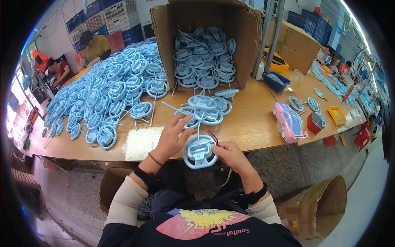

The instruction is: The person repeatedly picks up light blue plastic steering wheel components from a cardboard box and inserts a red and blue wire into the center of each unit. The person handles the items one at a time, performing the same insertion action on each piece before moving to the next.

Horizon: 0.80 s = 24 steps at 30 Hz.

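Observation:
A light-blue toy steering wheel (200, 151) hangs over the table's front edge, its hollow centre facing up. My right hand (232, 156) grips the wheel's right rim between thumb and fingers. Red, blue and dark wires (212, 138) run up beside that thumb; whether the fingers pinch them too is hard to tell. Just above and left of the wheel, my left hand (175, 138) is open with its fingers stretched out. Its fingertips are close to a small stack of similar wheels (203, 103), and contact is unclear.
A large heap of wheels (119, 78) covers the left of the table (255, 123). Behind the stack, a tipped cardboard box (251, 45) holds more. A pink toy car (288, 121) and blue bin (276, 81) stand right. An open carton (312, 210) is on the floor; co-workers sit beyond.

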Tool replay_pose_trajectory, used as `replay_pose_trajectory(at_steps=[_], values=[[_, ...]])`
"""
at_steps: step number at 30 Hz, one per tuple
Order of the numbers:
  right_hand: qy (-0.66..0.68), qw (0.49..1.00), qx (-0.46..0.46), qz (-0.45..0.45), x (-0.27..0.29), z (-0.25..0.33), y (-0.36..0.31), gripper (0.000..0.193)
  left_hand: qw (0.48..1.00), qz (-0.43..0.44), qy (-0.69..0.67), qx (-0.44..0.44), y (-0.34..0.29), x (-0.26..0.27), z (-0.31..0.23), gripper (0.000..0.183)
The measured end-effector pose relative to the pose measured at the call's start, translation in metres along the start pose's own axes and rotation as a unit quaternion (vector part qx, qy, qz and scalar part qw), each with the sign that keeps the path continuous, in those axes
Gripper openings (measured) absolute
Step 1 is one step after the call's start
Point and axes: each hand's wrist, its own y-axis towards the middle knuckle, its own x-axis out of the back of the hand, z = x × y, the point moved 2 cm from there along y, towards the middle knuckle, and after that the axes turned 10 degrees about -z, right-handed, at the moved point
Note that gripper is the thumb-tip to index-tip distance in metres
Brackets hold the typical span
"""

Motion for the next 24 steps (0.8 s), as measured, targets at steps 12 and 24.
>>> replay_pose_trajectory(at_steps=[12, 24], values=[[-0.209, 0.968, -0.005, 0.138, 0.018, 0.018, -0.03, 0.02, 0.969, 0.113, 0.042, 0.217, 0.055, -0.046, 0.057, 0.051], [0.057, 0.998, 0.038, 0.003, 0.026, 0.012, -0.018, 0.02, 0.55, -0.111, -0.689, 0.459, -0.042, 0.011, 0.011, 0.053]])
